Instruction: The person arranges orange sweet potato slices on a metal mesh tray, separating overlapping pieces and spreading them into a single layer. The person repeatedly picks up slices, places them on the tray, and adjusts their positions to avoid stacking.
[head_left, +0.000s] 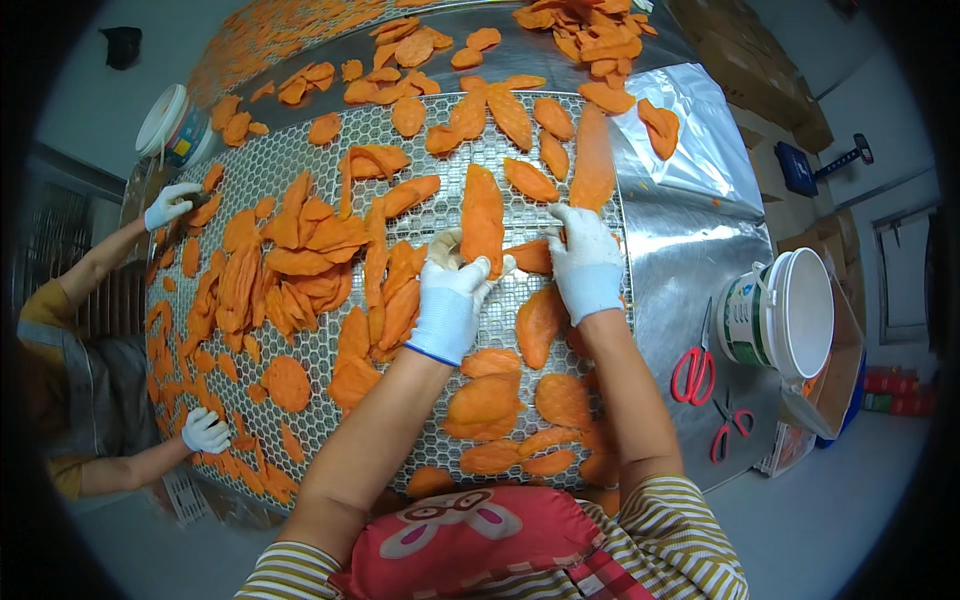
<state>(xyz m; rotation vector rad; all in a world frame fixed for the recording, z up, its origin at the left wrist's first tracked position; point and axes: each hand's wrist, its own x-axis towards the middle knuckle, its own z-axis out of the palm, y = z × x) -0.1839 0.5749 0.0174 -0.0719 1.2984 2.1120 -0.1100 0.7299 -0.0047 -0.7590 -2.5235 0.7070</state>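
Note:
My left hand, in a white knit glove with a light blue cuff, grips the lower end of a long orange dried slice, perhaps sweet potato. The slice is above a mesh drying tray. My right hand, gloved alike, is low over the tray's right side with its fingers curled. By its thumb lies a smaller orange slice, partly under the hand; whether it is pinched cannot be told. A long, paler slice lies just beyond the right fingertips. More slices rest between my forearms.
A heap of slices covers the tray's left middle. At left, a co-worker's gloved hands are over smaller pieces. Red-handled scissors, smaller snips and a white bucket stand or lie on the metal table at right.

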